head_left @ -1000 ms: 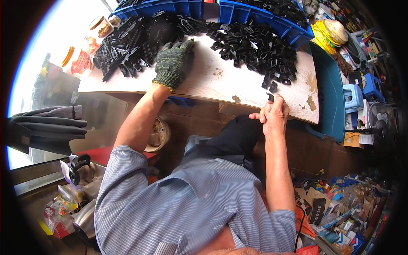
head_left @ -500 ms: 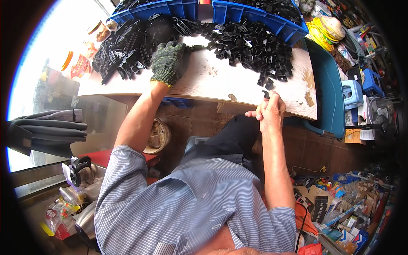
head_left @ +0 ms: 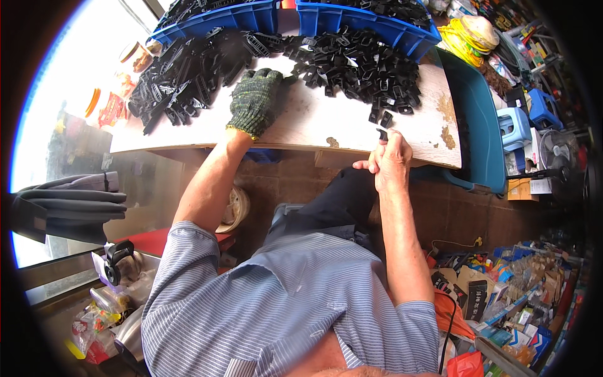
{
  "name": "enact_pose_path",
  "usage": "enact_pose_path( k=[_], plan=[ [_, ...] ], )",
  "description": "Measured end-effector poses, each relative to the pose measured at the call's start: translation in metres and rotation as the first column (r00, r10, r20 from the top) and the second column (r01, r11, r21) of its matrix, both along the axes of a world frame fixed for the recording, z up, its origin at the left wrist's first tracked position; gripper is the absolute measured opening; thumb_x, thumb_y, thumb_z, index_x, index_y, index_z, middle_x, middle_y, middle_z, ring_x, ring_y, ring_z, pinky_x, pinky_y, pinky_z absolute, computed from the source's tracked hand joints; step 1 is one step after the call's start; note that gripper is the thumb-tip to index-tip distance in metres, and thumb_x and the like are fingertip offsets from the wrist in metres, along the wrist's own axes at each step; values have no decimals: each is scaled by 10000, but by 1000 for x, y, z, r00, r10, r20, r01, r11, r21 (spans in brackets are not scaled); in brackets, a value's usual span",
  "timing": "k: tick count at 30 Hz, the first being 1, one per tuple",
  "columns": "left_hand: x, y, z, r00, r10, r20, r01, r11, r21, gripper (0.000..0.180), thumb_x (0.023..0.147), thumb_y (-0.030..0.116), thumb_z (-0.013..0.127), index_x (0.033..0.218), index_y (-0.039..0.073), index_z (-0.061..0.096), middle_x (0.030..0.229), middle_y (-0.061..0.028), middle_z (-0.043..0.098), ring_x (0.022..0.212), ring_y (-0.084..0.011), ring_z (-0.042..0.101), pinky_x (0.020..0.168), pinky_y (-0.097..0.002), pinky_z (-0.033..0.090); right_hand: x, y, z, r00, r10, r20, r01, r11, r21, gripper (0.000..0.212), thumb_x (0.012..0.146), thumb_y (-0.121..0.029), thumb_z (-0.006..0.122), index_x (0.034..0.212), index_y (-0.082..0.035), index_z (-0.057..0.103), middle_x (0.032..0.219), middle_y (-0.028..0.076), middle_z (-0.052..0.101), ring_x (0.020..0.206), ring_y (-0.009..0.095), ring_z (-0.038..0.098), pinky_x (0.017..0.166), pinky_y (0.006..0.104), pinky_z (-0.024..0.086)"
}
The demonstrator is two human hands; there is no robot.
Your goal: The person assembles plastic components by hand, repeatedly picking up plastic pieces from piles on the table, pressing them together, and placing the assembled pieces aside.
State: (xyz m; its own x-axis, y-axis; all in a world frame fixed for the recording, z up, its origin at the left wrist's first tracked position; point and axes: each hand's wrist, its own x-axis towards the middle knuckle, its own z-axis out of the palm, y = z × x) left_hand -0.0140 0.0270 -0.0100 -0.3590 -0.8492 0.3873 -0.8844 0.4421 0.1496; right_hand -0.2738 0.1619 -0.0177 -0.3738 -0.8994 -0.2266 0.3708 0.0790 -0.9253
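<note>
My left hand point(head_left: 254, 100), in a dark green knitted glove with a yellow cuff, is closed above the whitish table point(head_left: 314, 122). The dark end of a black plastic piece point(head_left: 289, 80) sticks out to its right; the glove hides the rest. At the table's front edge, my bare right hand point(head_left: 394, 160) pinches a small black plastic buckle point(head_left: 382, 133) between thumb and forefinger, with other fingers loosely bent. Beyond the left hand lies a heap of long black plastic pieces point(head_left: 182, 78). Small black buckles point(head_left: 358, 66) are heaped farther right, a few lying loose near my right hand.
Two blue crates point(head_left: 217, 20) point(head_left: 370, 26) filled with black parts stand along the back. A large teal tub point(head_left: 480, 125) is beside the table's right end. Lidded jars point(head_left: 103, 100) are by the window. Stools, shelves and packages crowd the right side.
My left hand has drawn back slightly toward me from the long pieces, the black piece still at its side. My right hand keeps its pinch on the buckle. The whole view has shifted slightly.
</note>
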Motion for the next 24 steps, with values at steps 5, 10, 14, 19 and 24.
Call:
enact_pose_path(
  k=[5,10,14,19,24],
  plan=[
    [-28,31,10,920,21,-390,69,974,216,241,974,276,602,1052,62,681,919,-199,700,853,-364,689,787,-467,522,-2,-1,-2,999,-33,-21,33,999,11,338,984,-371,509,824,-77,465,483,-19,307,370,118,373,449,451,580],
    [-73,74,3,525,-228,-820,609,774,175,223,947,220,655,1067,36,694,986,-159,684,892,-352,678,768,-430,530,-1,-2,4,996,-82,17,82,997,11,355,993,-367,487,807,-64,482,583,13,413,360,110,367,396,378,547],
    [-103,83,-4,545,-280,-790,620,769,155,189,987,147,627,1082,-2,695,990,-149,716,886,-245,693,803,-359,543,-1,-3,3,992,-126,23,126,992,-2,336,1003,-332,497,785,-77,512,547,-7,382,372,104,366,352,297,387],
    [-110,79,-9,555,-342,-758,629,769,113,205,998,155,603,1089,-5,692,991,-158,714,919,-257,690,828,-363,538,0,1,-3,991,-134,1,134,990,-36,321,1020,-278,503,790,-63,565,543,-8,416,375,108,380,356,276,299],
    [-112,77,-14,588,-189,-786,605,748,272,218,1001,136,573,1130,-8,672,1044,-173,699,949,-286,690,843,-375,537,9,0,-10,986,-168,-17,167,984,-64,313,1016,-262,507,779,-63,556,568,-10,418,394,103,376,338,279,286]
  ],
)
